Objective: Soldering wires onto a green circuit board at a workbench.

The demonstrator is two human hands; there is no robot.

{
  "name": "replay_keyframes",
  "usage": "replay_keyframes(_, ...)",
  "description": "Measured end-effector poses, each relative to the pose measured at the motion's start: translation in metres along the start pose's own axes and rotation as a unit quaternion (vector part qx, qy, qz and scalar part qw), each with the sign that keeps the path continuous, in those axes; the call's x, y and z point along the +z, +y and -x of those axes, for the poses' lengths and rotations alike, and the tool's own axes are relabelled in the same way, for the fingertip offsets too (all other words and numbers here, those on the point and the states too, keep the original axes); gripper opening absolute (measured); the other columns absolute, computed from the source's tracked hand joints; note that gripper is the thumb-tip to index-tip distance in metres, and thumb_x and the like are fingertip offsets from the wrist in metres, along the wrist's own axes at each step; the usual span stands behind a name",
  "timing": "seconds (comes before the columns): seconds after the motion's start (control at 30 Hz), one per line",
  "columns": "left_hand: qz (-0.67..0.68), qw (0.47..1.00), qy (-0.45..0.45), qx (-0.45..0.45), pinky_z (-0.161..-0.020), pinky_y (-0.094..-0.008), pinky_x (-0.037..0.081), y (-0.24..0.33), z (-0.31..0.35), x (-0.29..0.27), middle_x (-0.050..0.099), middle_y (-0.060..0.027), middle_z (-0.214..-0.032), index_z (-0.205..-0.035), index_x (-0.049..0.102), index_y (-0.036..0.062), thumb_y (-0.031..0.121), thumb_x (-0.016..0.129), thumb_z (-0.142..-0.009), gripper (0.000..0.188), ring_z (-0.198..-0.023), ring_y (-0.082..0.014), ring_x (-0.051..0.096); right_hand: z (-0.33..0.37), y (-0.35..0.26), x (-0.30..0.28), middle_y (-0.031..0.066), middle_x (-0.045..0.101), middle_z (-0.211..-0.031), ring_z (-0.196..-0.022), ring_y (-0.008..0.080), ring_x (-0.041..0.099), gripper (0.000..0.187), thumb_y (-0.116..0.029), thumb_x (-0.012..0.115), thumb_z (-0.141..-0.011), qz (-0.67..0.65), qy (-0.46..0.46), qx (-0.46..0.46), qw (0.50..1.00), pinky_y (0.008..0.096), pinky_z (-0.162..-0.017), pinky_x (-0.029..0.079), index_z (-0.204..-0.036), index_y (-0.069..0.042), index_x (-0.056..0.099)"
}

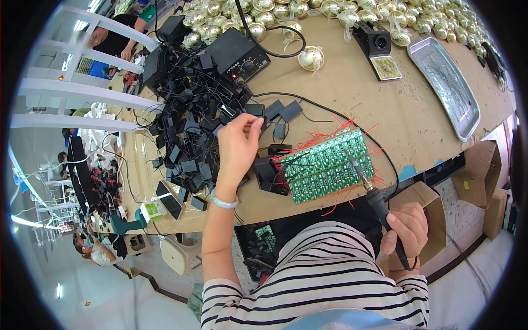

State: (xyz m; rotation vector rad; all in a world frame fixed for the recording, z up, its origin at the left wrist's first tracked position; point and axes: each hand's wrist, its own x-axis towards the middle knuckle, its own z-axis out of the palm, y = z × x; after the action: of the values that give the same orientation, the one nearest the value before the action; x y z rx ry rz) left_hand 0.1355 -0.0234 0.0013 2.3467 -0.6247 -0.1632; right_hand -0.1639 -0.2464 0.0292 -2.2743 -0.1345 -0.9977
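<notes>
Blue fabric (341, 320); right hand (407, 230) grips soldering iron (378, 204), left hand (240, 138) curled.

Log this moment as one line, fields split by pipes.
left hand: at black parts pile, grip unclear | right hand: holds soldering iron, tip over green circuit boards | black control box: red light lit

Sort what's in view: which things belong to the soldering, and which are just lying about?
Apparently in the job:
soldering iron in right hand
green circuit board
black wired parts by left hand
iron stand

Probably lying about:
phone
green-and-white box
gold balls
</notes>
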Motion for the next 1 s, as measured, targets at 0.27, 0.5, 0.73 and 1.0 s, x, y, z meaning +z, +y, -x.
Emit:
replay_keyframes(0.27, 0.203, 0.963, 0.173, 0.037, -0.069, -0.0260, 0.055, 0.013, -0.005, 0.000, 0.074, -0.0106, -0.087, -0.111, 0.058, -0.0054, 0.012, 0.080, -0.092, 0.034, -0.076, -0.0138, 0.071, -0.003, 0.002, 0.001, 0.0122, 0.068, -0.082, -0.065, 0.0269, 0.064, 0.021, -0.015, 0.063, -0.096, -0.001, -0.004, -0.008, 1.000, 0.0392, -0.061, 0.056, -0.107, 0.003, 0.066)
replay_keyframes(0.5, -0.038, 0.994, 0.003, -0.107, -0.065, -0.0274, 0.057, 0.013, -0.024, -0.004, 0.076, -0.0128, -0.086, -0.099, 0.073, -0.0078, 0.032, 0.067, -0.102, 0.040, -0.070, -0.0125, 0.071, -0.004, 0.000, 0.002, 0.0119, 0.068, -0.082, -0.065, 0.0269, 0.064, 0.018, -0.008, 0.062, -0.092, 0.005, 0.014, 0.001, 1.000, 0.0389, -0.061, 0.055, -0.105, 0.003, 0.067)
replay_keyframes(0.73, 0.395, 0.918, -0.024, 0.027, -0.082, -0.0279, 0.057, 0.019, -0.016, 0.009, 0.070, -0.0083, -0.088, -0.117, 0.069, -0.0065, 0.016, 0.052, -0.109, 0.029, -0.081, -0.0127, 0.066, -0.003, 0.010, 0.007, 0.0102, 0.068, -0.082, -0.065, 0.0264, 0.065, 0.023, -0.001, 0.062, -0.083, -0.009, 0.019, 0.018, 1.000, 0.0374, -0.061, 0.054, -0.105, 0.002, 0.068)
replay_keyframes(1.0, 0.148, 0.951, -0.190, 0.193, -0.082, -0.0251, 0.041, 0.049, 0.011, 0.000, 0.041, -0.0078, -0.106, -0.145, 0.058, 0.0055, -0.010, 0.047, -0.099, 0.049, -0.089, -0.0191, 0.042, -0.006, 0.020, 0.013, 0.0091, 0.067, -0.081, -0.064, 0.0251, 0.064, 0.032, 0.006, 0.061, -0.074, -0.036, 0.009, 0.021, 0.999, 0.0362, -0.060, 0.054, -0.104, 0.001, 0.069)
